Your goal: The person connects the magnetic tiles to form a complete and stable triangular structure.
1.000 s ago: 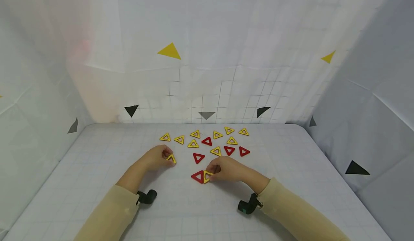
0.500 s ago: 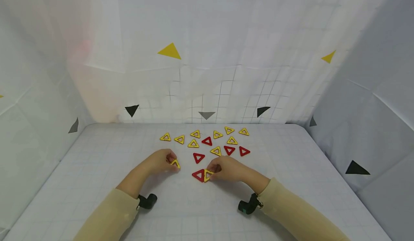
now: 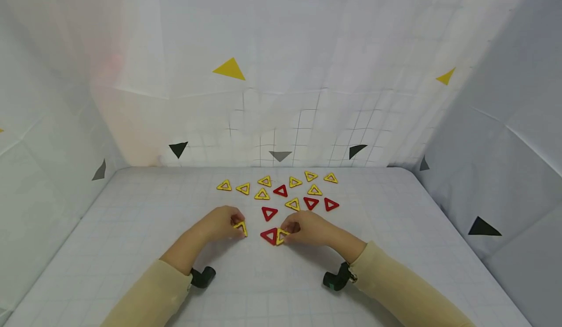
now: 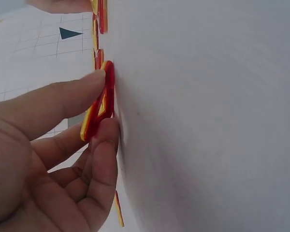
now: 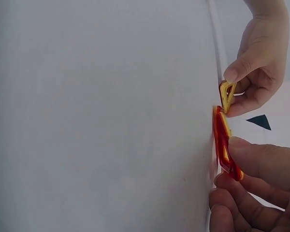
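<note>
Between thumb and fingers my left hand (image 3: 221, 223) pinches a small triangle frame (image 3: 245, 229), yellow on top. Seen edge-on in the left wrist view, that triangle (image 4: 110, 89) is tilted and has a red side and a yellow side. My right hand (image 3: 307, 228) pinches a second yellow triangle frame (image 3: 278, 237) by its right part, and the fingers hide some of it. Edge to edge with this one, on its left, lies a red triangle frame (image 3: 274, 237). A gap separates the left hand's triangle from this pair in the head view.
Behind the hands several more yellow triangles (image 3: 262, 197) and red triangles (image 3: 269, 218) lie scattered flat on the white table (image 3: 246, 288). White sheeting (image 3: 281, 49) with printed triangles encloses the back and sides. Each wrist wears a black camera (image 3: 335, 280).
My left hand has moved toward the front and slightly right with its triangle, which has turned a little. The right hand stays nearly still, while the joined pair has shifted slightly back.
</note>
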